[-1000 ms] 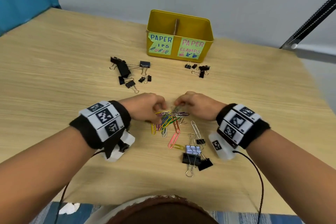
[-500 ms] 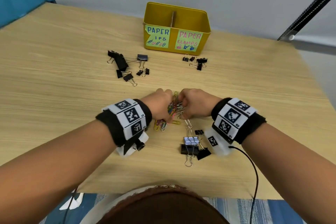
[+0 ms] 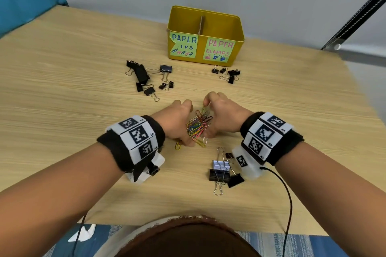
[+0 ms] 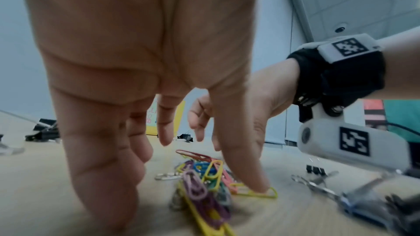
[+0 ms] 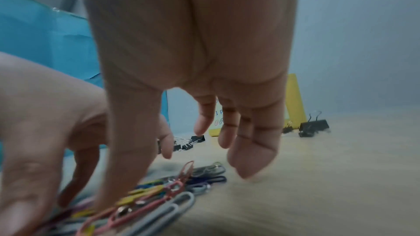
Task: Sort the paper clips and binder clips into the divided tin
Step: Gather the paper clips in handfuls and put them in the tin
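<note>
A heap of coloured paper clips [image 3: 198, 127] lies on the wooden table between my two hands. My left hand [image 3: 177, 121] cups the heap from the left and my right hand [image 3: 223, 115] from the right. In the left wrist view my fingers point down at the table beside the paper clips [image 4: 204, 182], and my thumb [image 4: 245, 168] presses a yellow clip. In the right wrist view my right fingers [image 5: 250, 132] hang fairly straight over the paper clips [image 5: 159, 191]. Neither hand grips anything. The yellow divided tin [image 3: 200, 52], labelled for paper clips left and clamps right, stands at the back.
Black binder clips lie in three groups: one at the left [image 3: 142, 75], a small one before the tin's right half [image 3: 229, 74], and one near my right wrist [image 3: 220, 170]. One yellow clip [image 3: 178, 145] lies apart under my left hand.
My hands have come closer together and raked the spread paper clips into a tighter heap between them. The binder clips have not moved.
</note>
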`<state>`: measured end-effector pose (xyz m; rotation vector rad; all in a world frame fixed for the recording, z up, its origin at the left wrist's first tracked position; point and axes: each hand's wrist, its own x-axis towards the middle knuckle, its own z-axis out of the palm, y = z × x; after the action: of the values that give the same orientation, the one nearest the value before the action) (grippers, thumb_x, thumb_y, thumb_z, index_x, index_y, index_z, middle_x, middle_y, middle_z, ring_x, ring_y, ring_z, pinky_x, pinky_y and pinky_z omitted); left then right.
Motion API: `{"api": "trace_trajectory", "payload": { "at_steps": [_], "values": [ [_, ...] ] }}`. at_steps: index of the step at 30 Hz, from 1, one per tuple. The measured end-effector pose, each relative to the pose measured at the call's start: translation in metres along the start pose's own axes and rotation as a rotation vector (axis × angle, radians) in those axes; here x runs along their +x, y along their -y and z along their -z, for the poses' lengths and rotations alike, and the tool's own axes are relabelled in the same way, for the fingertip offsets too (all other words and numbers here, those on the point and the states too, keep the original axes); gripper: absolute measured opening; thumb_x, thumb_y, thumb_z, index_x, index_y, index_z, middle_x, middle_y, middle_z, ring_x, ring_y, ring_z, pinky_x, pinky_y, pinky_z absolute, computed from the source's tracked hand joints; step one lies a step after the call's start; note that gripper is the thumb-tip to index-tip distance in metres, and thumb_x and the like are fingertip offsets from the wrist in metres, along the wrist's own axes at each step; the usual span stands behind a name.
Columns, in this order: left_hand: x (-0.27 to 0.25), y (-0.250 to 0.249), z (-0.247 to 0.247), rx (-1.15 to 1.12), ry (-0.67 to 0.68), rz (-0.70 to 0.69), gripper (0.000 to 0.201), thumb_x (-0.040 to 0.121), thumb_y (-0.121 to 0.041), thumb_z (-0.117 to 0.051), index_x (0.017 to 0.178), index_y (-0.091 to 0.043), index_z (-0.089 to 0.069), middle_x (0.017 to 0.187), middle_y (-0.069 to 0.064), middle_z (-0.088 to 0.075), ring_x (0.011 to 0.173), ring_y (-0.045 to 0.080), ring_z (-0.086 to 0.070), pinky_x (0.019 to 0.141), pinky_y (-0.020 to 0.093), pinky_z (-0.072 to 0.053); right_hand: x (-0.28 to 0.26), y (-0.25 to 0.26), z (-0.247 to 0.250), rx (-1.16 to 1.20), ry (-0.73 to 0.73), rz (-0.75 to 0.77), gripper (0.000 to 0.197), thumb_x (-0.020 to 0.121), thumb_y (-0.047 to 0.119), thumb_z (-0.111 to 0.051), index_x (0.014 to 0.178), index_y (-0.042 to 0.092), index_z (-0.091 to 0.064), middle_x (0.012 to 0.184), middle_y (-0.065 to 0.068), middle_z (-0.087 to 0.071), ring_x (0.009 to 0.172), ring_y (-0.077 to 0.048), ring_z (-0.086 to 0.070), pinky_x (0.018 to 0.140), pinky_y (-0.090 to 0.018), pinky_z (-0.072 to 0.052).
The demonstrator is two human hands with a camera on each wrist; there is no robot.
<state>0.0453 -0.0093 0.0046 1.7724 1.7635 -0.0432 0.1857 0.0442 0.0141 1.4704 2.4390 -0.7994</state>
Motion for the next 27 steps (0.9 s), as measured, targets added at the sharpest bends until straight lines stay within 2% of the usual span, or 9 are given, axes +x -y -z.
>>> {"api": "trace_trajectory", "payload": {
  "at_steps": [2,3,5,8,12,18,23,25,27],
  "values": [
    [-0.003,-0.001,-0.003,0.028,-0.001,0.017,0.091,0.057,-0.037,-0.085,0.13,-0.012,-0.036,0.125,0.009,-0.043,0.112,0.025,-0.05,0.094,0.037,-0.047,-0.003,0.001,-0.003,-0.141,0.052,0.008,0.103,0.053,0.032,-0.086,0.138,0.022,-0.029,0.129,-0.006,-0.036,0.12,-0.026,-0.042,0.1,-0.042,-0.044],
    [-0.004,-0.002,-0.006,0.05,-0.007,0.017,0.089,0.059,-0.035,-0.085,0.13,-0.011,-0.037,0.123,0.01,-0.042,0.111,0.025,-0.05,0.093,0.035,-0.047,-0.004,0.003,-0.007,-0.21,0.071,0.02,0.105,0.053,0.035,-0.086,0.14,0.023,-0.028,0.132,-0.006,-0.035,0.122,-0.027,-0.039,0.102,-0.045,-0.043],
    [-0.004,-0.007,-0.011,0.077,-0.015,-0.001,0.083,0.064,-0.03,-0.083,0.13,-0.008,-0.039,0.122,0.012,-0.042,0.11,0.027,-0.051,0.089,0.033,-0.046,-0.003,0.007,-0.014,-0.264,0.073,0.069,0.095,0.056,0.033,-0.085,0.136,0.02,-0.035,0.128,-0.007,-0.038,0.118,-0.028,-0.042,0.1,-0.044,-0.044],
    [-0.005,-0.01,-0.017,0.061,-0.024,-0.025,0.07,0.073,-0.018,-0.076,0.131,-0.004,-0.04,0.125,0.015,-0.045,0.113,0.028,-0.051,0.09,0.03,-0.045,-0.001,0.008,-0.018,-0.222,0.075,0.132,0.071,0.066,0.026,-0.08,0.126,0.012,-0.045,0.121,-0.012,-0.045,0.11,-0.028,-0.051,0.093,-0.034,-0.045],
    [-0.004,-0.015,-0.023,0.04,-0.079,-0.058,0.043,0.084,-0.002,-0.058,0.125,0.001,-0.046,0.125,0.019,-0.052,0.113,0.029,-0.054,0.081,0.026,-0.042,0.001,0.006,-0.02,-0.201,0.057,0.171,0.053,0.075,0.021,-0.074,0.121,0.006,-0.051,0.119,-0.015,-0.05,0.107,-0.028,-0.052,0.08,-0.024,-0.035],
    [0.002,-0.015,-0.019,0.005,-0.111,-0.049,0.028,0.086,0.0,-0.053,0.114,0.003,-0.055,0.119,0.02,-0.059,0.108,0.031,-0.058,0.081,0.03,-0.045,0.005,0.007,-0.018,-0.192,0.04,0.194,0.042,0.082,0.023,-0.067,0.116,0.003,-0.056,0.119,-0.016,-0.056,0.109,-0.028,-0.053,0.089,-0.031,-0.041],
    [0.011,-0.016,-0.01,-0.058,-0.131,0.011,0.024,0.086,0.002,-0.051,0.11,0.004,-0.056,0.115,0.021,-0.059,0.106,0.032,-0.058,0.075,0.028,-0.043,0.013,0.008,-0.01,-0.23,0.027,0.185,0.035,0.088,0.024,-0.059,0.114,0.0,-0.057,0.116,-0.018,-0.059,0.108,-0.029,-0.055,0.083,-0.03,-0.04],
    [0.018,-0.012,-0.004,-0.136,-0.116,0.053,0.018,0.084,0.006,-0.051,0.098,0.003,-0.06,0.106,0.022,-0.063,0.099,0.034,-0.064,0.079,0.033,-0.051,0.018,0.008,-0.006,-0.236,0.034,0.181,0.033,0.089,0.024,-0.057,0.112,0.0,-0.059,0.113,-0.018,-0.061,0.105,-0.03,-0.056,0.075,-0.028,-0.036],
    [0.029,-0.002,0.002,-0.287,-0.063,0.09,0.011,0.081,0.007,-0.057,0.077,-0.002,-0.059,0.083,0.017,-0.066,0.079,0.033,-0.069,0.079,0.039,-0.058,0.024,0.008,0.001,-0.225,0.051,0.164,0.03,0.09,0.023,-0.056,0.108,0.001,-0.061,0.103,-0.018,-0.063,0.094,-0.029,-0.055,0.07,-0.025,-0.033]
  ]
}}
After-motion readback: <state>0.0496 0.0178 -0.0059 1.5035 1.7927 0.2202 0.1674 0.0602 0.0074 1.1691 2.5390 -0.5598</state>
